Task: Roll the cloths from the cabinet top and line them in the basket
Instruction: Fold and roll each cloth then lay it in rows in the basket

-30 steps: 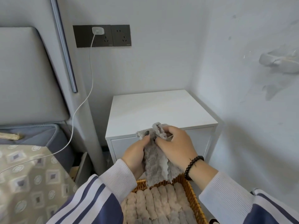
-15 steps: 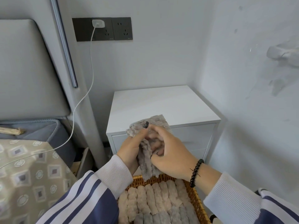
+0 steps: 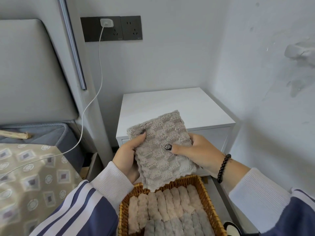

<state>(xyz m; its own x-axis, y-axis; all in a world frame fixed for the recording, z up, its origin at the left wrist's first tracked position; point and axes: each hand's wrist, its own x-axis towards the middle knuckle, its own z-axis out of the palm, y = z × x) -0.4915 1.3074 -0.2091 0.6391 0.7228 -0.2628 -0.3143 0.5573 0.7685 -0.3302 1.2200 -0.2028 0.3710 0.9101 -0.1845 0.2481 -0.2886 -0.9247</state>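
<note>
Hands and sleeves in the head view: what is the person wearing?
Both arms wear navy sleeves with white stripes and ribbed white cuffs. The left hand and right hand have dark painted nails; a black beaded bracelet circles the right wrist.

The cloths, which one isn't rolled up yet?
The grey cloth gripped flat between the left hand and right hand; the others lie rolled in the wicker basket.

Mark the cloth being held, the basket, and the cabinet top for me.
cloth (image 3: 162, 149), head view, middle of the flat grey face between both hands
basket (image 3: 203, 189), head view, right wicker rim
cabinet top (image 3: 187, 106), head view, bare white surface behind the cloth
</note>
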